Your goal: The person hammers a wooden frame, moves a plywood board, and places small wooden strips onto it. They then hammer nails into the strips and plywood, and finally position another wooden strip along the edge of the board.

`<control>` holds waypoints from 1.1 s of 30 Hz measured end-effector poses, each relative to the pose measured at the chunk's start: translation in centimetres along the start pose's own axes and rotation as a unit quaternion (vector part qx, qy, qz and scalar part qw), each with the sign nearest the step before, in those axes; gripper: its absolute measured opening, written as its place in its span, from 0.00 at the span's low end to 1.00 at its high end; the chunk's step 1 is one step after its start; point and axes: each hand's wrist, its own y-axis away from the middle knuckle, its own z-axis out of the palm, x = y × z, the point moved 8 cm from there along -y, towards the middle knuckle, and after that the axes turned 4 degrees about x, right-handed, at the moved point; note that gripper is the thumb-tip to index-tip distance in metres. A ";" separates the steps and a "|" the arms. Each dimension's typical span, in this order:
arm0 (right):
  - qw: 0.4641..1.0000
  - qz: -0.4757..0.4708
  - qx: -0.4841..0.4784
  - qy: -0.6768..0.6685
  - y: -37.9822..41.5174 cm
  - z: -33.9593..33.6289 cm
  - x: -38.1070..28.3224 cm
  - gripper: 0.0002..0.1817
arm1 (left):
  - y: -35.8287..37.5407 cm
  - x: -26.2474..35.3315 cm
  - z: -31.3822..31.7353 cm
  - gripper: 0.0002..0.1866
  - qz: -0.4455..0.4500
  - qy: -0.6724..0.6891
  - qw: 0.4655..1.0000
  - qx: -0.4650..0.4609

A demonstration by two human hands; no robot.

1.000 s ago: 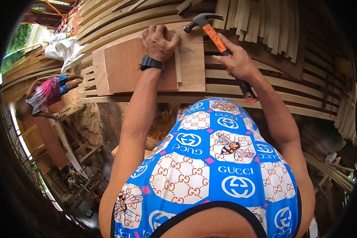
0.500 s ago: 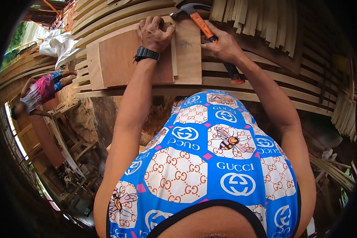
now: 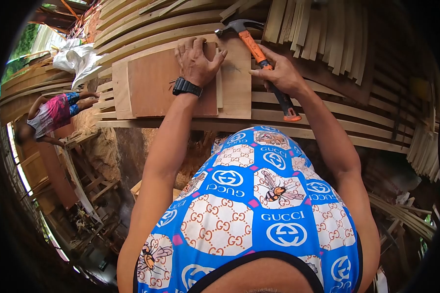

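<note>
My left hand point(image 3: 197, 66) lies on a reddish-brown wooden panel point(image 3: 154, 88), fingers stretched toward its far edge and thumb out to the right. A black watch is on that wrist. The panel rests on a larger, paler plywood sheet point(image 3: 237, 95), and a thin wood strip point(image 3: 220, 93) shows along its right edge. In my right hand point(image 3: 282, 73) is a claw hammer point(image 3: 251, 44) with an orange and black handle. Its metal head points away from me, above the far right part of the plywood, and the butt of the handle hangs toward my body.
Long wooden slats point(image 3: 322, 105) run side by side under the plywood. A stack of cut strips point(image 3: 327, 34) lies at the far right. To the left, a person point(image 3: 54, 115) stands near wooden frames, close to a white sheet point(image 3: 77, 61).
My left hand's fingers have gone from curled at the panel's far edge to stretched out over it. The hammer stays in my right hand, and the view has shifted slightly.
</note>
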 end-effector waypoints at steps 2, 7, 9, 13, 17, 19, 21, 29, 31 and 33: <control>1.000 0.003 -0.008 0.008 0.1 -0.1 -0.5 0.47 | -0.2 0.0 0.0 0.33 -0.006 -0.004 1.000 -0.002; 0.996 0.051 -0.034 0.071 -0.8 -1.2 -1.9 0.49 | -0.1 0.0 -0.4 0.30 -0.028 -0.001 1.000 -0.004; 0.981 0.059 -0.051 0.178 -2.1 -2.3 -1.8 0.48 | -0.2 0.1 -0.6 0.29 -0.028 0.004 1.000 0.000; 0.952 -0.168 -0.062 0.246 -4.0 -4.8 -3.6 0.45 | 0.6 1.6 -1.4 0.29 -0.045 0.009 0.999 -0.024; 0.958 -0.070 -0.116 0.251 -4.8 -5.2 -5.7 0.47 | 1.5 1.8 -1.8 0.28 -0.056 0.009 0.998 -0.021; 0.944 -0.041 -0.153 0.290 -5.2 -4.7 -6.9 0.48 | 1.6 1.6 -2.0 0.28 -0.057 0.025 0.998 -0.020; 0.927 -0.011 -0.184 0.327 -5.1 -4.7 -6.3 0.48 | 1.9 1.6 -2.2 0.28 -0.067 0.028 0.997 -0.028; 0.940 -0.067 -0.164 0.293 -6.3 -2.9 -7.4 0.46 | 1.6 -0.1 -2.5 0.26 -0.071 0.027 0.997 -0.023; 0.944 -0.091 -0.136 0.286 -5.5 -3.0 -7.9 0.45 | 1.5 -0.2 -2.3 0.26 -0.067 0.027 0.997 -0.025; 0.944 -0.156 -0.072 0.283 -4.8 -1.3 -7.6 0.41 | 1.8 -2.1 -2.3 0.26 -0.073 0.028 0.997 -0.019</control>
